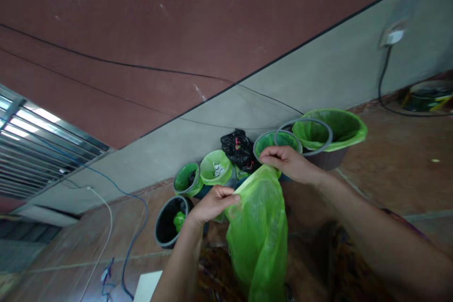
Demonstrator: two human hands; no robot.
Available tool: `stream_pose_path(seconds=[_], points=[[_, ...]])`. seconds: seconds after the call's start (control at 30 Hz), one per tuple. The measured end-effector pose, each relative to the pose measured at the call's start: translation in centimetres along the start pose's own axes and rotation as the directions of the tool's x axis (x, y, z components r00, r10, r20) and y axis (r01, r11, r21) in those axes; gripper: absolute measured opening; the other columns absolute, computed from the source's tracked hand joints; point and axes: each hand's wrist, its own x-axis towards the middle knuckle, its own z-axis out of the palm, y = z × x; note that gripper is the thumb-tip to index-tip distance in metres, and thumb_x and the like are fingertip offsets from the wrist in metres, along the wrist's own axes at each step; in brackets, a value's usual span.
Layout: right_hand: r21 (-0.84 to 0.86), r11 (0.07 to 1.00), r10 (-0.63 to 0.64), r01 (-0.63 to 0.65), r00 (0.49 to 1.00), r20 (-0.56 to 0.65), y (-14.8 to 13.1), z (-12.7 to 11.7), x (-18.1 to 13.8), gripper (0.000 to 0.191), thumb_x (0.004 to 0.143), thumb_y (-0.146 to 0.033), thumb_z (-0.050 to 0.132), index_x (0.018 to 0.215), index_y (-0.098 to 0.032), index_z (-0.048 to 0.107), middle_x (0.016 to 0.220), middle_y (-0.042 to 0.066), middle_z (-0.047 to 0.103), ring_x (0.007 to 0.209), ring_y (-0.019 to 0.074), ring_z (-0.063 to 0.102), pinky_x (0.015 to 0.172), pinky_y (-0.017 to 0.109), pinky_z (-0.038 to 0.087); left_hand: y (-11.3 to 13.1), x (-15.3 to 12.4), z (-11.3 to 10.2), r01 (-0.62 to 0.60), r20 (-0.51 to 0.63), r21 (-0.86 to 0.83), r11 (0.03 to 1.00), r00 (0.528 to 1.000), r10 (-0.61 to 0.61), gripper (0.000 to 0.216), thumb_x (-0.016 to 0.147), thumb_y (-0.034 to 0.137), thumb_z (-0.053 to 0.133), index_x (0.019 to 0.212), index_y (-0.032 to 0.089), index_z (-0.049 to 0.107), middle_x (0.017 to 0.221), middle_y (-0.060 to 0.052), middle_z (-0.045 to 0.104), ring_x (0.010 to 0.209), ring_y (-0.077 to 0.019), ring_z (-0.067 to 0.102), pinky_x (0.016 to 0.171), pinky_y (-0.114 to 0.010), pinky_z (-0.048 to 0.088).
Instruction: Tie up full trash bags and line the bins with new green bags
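Beyond the green bag (260,231), lined bins (215,167) crowd a black sack (238,147).

Soft daylight is admitted through the louvred window (38,151) far left of the left hand (212,203), glare is seen on its slats, the forearms are blurred nearest the camera, and straight lines are bent towards the edges.

Bare forearms, hands (215,203); seemingly no sleeves.

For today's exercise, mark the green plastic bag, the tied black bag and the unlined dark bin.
green plastic bag (260,231), head view, middle of its hanging body
tied black bag (238,148), head view, bulging centre
unlined dark bin (163,239), head view, grey front rim
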Motion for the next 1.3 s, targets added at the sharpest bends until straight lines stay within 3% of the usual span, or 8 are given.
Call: stream_pose_path(seconds=[0.2, 0.37, 0.53, 0.77, 0.9, 1.0, 1.13, 1.3], points=[[-0.093, 0.995, -0.041, 0.024, 0.983, -0.181, 0.7, -0.8, 0.4, 0.036, 0.086, -0.052, 0.058, 0.088, -0.018, 0.068, 0.075, 0.002, 0.063, 0.068, 0.0149, 0.055, 0.062, 0.027, 0.042, -0.1, -0.6, -1.8, -0.038, 0.028, 0.056, 0.998, 0.999, 0.037, 0.036, 0.077, 0.049, 0.075, 0.070, 0.015, 0.068, 0.062, 0.002, 0.055, 0.057, -0.0091, 0.044, 0.057, -0.023, 0.036], [-0.089, 0.995, -0.039, 0.047, 0.994, 0.099, 0.2, 1.8, -0.4, 0.041, 0.087, -0.050, 0.060, 0.115, -0.021, 0.070, 0.104, 0.006, 0.073, 0.091, 0.0196, 0.065, 0.074, 0.029, 0.049, 1.0, 0.3, -1.4, -0.080, 0.003, 0.125, 0.989, 0.997, 0.080, 0.043, 0.082, 0.054, 0.068, 0.063, 0.017, 0.057, 0.056, 0.005, 0.045, 0.051, -0.0072, 0.039, 0.050, -0.021, 0.030], [-0.123, 0.992, 0.065, -0.028, 0.950, 0.305, 0.1, 2.2, -0.6, 0.039, 0.086, -0.052, 0.060, 0.078, -0.016, 0.074, 0.066, 0.000, 0.066, 0.062, 0.0132, 0.058, 0.057, 0.024, 0.041, 1.1, 0.9, -1.2, -0.058, -0.022, 0.121, 0.991, 0.998, 0.061, 0.046, 0.081, 0.058, 0.067, 0.064, 0.016, 0.059, 0.055, 0.004, 0.048, 0.051, -0.0073, 0.040, 0.049, -0.021, 0.030], [-0.244, 0.969, -0.046, 0.024, 0.996, -0.081, 1.4, -1.1, 0.7, 0.037, 0.088, -0.051, 0.057, 0.087, -0.017, 0.074, 0.080, 0.004, 0.071, 0.076, 0.0192, 0.065, 0.070, 0.030, 0.050, -0.1, -0.6, -3.3, -0.024, -0.052, 0.035, 0.999, 0.998, 0.026, 0.040, 0.076, 0.050, 0.076, 0.069, 0.012, 0.070, 0.060, 0.001, 0.061, 0.054, -0.0079, 0.047, 0.056, -0.022, 0.037], [-0.538, 0.837, -0.386, 0.103, 0.808, -0.445, 0.5, 0.2, 0.0, 0.037, 0.083, -0.045, 0.064, 0.109, -0.019, 0.069, 0.112, 0.012, 0.069, 0.108, 0.0297, 0.062, 0.097, 0.047, 0.048, -0.5, -0.7, -3.5, -0.029, -0.169, -0.073, 0.997, 0.985, 0.016, 0.039, 0.077, 0.052, 0.075, 0.075, 0.013, 0.075, 0.066, -0.001, 0.068, 0.056, -0.0100, 0.054, 0.057, -0.022, 0.041], [-0.560, 0.792, -0.484, 0.242, 0.808, -0.336, -0.7, 4.1, -2.0, 0.042, 0.084, -0.045, 0.065, 0.117, -0.020, 0.063, 0.119, 0.013, 0.066, 0.115, 0.0309, 0.060, 0.102, 0.051, 0.046, -0.7, 0.1, -3.3, -0.078, -0.273, -0.163, 0.983, 0.961, 0.031, 0.040, 0.077, 0.054, 0.075, 0.080, 0.014, 0.076, 0.070, -0.003, 0.071, 0.056, -0.0115, 0.057, 0.058, -0.024, 0.045], [-0.415, 0.902, -0.210, 0.119, 0.961, -0.182, -0.5, 9.6, -4.2, 0.063, 0.078, -0.050, 0.070, 0.131, -0.020, 0.053, 0.124, 0.016, 0.065, 0.115, 0.0333, 0.062, 0.098, 0.052, 0.050, -0.4, 1.6, -2.9, -0.168, -0.385, -0.255, 0.952, 0.921, 0.059, 0.040, 0.073, 0.053, 0.078, 0.079, 0.014, 0.075, 0.070, -0.004, 0.072, 0.059, -0.0136, 0.060, 0.062, -0.025, 0.048], [-0.282, 0.946, 0.128, -0.160, 0.984, -0.128, 0.4, 11.8, -3.7, 0.074, 0.074, -0.051, 0.071, 0.135, -0.016, 0.049, 0.119, 0.016, 0.069, 0.109, 0.0335, 0.066, 0.095, 0.050, 0.051, 0.5, 3.3, -0.9, -0.223, -0.448, -0.308, 0.925, 0.892, 0.066, 0.038, 0.070, 0.052, 0.079, 0.079, 0.015, 0.074, 0.070, -0.003, 0.073, 0.059, -0.0148, 0.062, 0.063, -0.028, 0.049]])
